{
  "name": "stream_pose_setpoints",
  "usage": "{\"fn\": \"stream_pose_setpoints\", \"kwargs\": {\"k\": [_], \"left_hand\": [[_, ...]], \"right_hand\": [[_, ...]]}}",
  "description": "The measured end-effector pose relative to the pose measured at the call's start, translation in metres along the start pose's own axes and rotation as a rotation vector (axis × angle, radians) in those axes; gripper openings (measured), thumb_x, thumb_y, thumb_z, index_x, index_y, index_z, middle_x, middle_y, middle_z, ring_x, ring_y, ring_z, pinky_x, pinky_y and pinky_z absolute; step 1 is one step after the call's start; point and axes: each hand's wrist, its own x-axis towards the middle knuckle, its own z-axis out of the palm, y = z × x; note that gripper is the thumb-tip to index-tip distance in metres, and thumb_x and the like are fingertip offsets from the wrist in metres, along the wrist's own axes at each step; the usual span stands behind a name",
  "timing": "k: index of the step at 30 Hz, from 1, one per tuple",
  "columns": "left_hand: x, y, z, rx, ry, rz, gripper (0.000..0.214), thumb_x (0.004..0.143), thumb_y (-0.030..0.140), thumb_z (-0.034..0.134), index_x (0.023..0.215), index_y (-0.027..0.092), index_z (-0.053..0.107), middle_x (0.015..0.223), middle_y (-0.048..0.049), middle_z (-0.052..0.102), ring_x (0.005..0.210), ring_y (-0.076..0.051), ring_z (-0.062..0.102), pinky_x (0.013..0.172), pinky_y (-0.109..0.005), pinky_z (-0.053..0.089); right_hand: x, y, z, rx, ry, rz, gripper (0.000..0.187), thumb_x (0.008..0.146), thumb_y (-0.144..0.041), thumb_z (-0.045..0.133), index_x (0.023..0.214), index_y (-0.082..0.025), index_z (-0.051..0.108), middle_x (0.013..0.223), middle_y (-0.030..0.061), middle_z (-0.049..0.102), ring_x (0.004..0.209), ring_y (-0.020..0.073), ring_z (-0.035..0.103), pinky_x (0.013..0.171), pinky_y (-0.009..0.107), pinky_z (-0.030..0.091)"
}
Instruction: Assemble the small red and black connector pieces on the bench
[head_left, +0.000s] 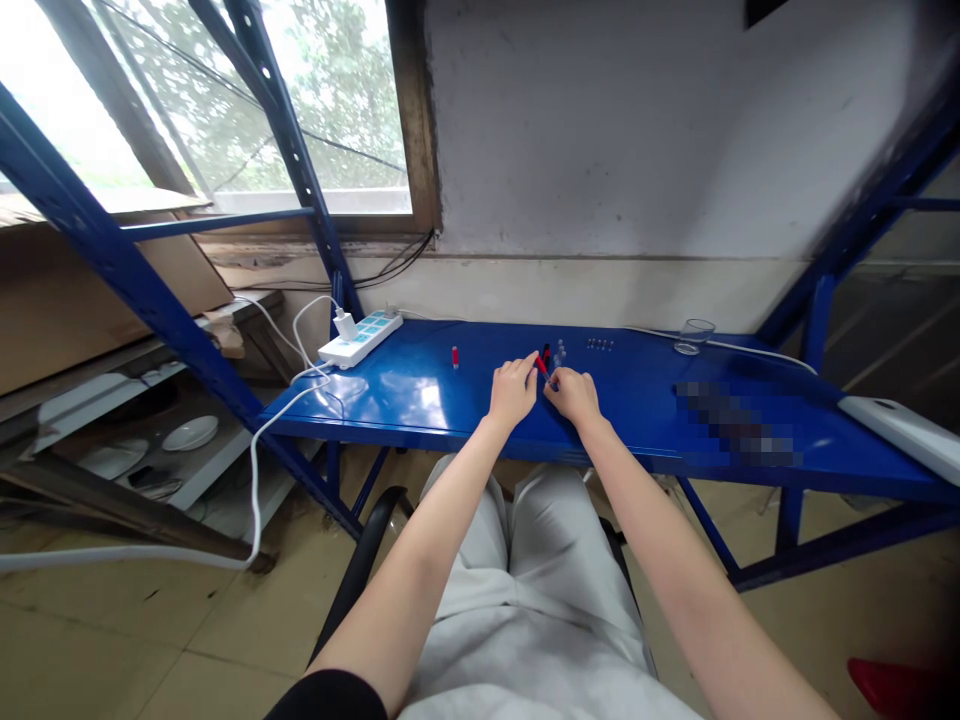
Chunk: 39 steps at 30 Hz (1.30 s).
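Observation:
Close together above the blue table (480, 395), my two hands meet at a slim red piece (541, 366). My left hand (513, 392) is closed, its fingertips pinching the red piece. The fingers of my right hand (574, 396) are pressed together at the lower end of the same piece, on what looks like a small clear part. Just behind the hands stands a small black-and-red item (547, 353), with several small clear pieces (560, 352) beside it. A small red tube with a pale lower end (454, 357) stands upright to the left.
Several tiny pieces (600, 345) lie in a row behind my right hand. Further right are a clear glass (694, 337), a blurred-out dark object (735, 425) and a white device (904, 435). A white power strip (361, 340) with cables sits at the left end.

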Motion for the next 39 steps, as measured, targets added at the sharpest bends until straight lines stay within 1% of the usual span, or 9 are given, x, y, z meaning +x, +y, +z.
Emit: {"fn": "stream_pose_setpoints", "kwargs": {"k": [2,5,10,14,18,25,32,35,39], "left_hand": [[-0.001,0.001,0.001,0.031,-0.050,0.053,0.041,0.091,0.024,0.030,0.130,0.020,0.043,0.104,-0.0075,0.062,0.095,-0.019,0.053,0.082,-0.032,0.040],[-0.001,0.001,0.003,0.055,-0.097,0.110,0.041,0.091,0.023,0.029,0.128,0.019,0.046,0.103,-0.0082,0.062,0.094,-0.019,0.053,0.081,-0.032,0.041],[-0.002,-0.001,0.005,0.013,-0.089,0.165,0.038,0.091,0.024,0.030,0.123,0.019,0.050,0.098,-0.0079,0.062,0.089,-0.018,0.054,0.083,-0.033,0.043],[-0.001,-0.001,0.003,-0.058,-0.038,0.173,0.029,0.091,0.027,0.035,0.106,0.018,0.058,0.098,-0.0068,0.062,0.088,-0.017,0.054,0.083,-0.032,0.043],[0.000,-0.002,0.004,-0.114,-0.042,0.145,0.020,0.088,0.027,0.043,0.093,0.018,0.060,0.094,-0.0051,0.063,0.087,-0.017,0.054,0.081,-0.030,0.045],[0.001,-0.006,0.008,-0.131,-0.050,0.121,0.017,0.087,0.027,0.046,0.093,0.018,0.060,0.092,-0.0044,0.063,0.087,-0.016,0.054,0.080,-0.029,0.044],[0.004,-0.008,0.011,-0.103,-0.097,0.102,0.020,0.087,0.026,0.045,0.095,0.017,0.061,0.092,-0.0047,0.063,0.084,-0.016,0.054,0.077,-0.028,0.044],[0.008,-0.007,0.007,-0.048,-0.132,0.128,0.022,0.088,0.027,0.043,0.095,0.017,0.061,0.094,-0.0054,0.064,0.087,-0.017,0.053,0.078,-0.030,0.042],[0.022,-0.006,-0.010,0.103,-0.189,0.217,0.025,0.089,0.027,0.040,0.091,0.018,0.063,0.092,-0.0064,0.065,0.089,-0.019,0.052,0.081,-0.035,0.036]], "right_hand": [[0.000,0.001,0.000,0.026,0.002,0.010,0.011,0.078,-0.024,0.045,0.073,-0.017,0.054,0.077,0.0056,0.062,0.069,0.0169,0.054,0.066,0.029,0.028],[0.000,0.003,0.001,0.064,0.034,0.017,0.012,0.077,-0.027,0.047,0.073,-0.017,0.054,0.077,0.0053,0.062,0.068,0.0165,0.054,0.063,0.028,0.028],[0.000,0.008,0.005,0.133,0.112,0.012,0.013,0.076,-0.029,0.048,0.072,-0.017,0.054,0.074,0.0051,0.061,0.065,0.0158,0.052,0.059,0.027,0.028],[0.000,0.010,0.008,0.172,0.142,-0.044,0.014,0.076,-0.029,0.048,0.071,-0.018,0.056,0.072,0.0043,0.060,0.065,0.0154,0.052,0.059,0.026,0.027],[0.000,0.010,0.009,0.168,0.143,-0.069,0.014,0.076,-0.027,0.047,0.071,-0.018,0.056,0.069,0.0037,0.059,0.065,0.0153,0.052,0.059,0.026,0.026],[0.000,0.009,0.009,0.170,0.147,-0.116,0.014,0.076,-0.025,0.047,0.067,-0.018,0.054,0.066,0.0028,0.058,0.064,0.0148,0.051,0.059,0.026,0.024],[0.000,0.008,0.007,0.123,0.138,-0.144,0.015,0.075,-0.024,0.047,0.064,-0.018,0.053,0.065,0.0033,0.057,0.062,0.0149,0.050,0.060,0.027,0.023],[0.000,0.009,0.009,0.118,0.154,-0.152,0.016,0.076,-0.024,0.046,0.063,-0.018,0.052,0.064,0.0030,0.057,0.062,0.0147,0.049,0.061,0.027,0.024],[-0.001,0.009,0.008,0.165,0.198,-0.149,0.017,0.077,-0.026,0.047,0.063,-0.018,0.052,0.062,0.0024,0.055,0.060,0.0140,0.049,0.060,0.027,0.025]]}}
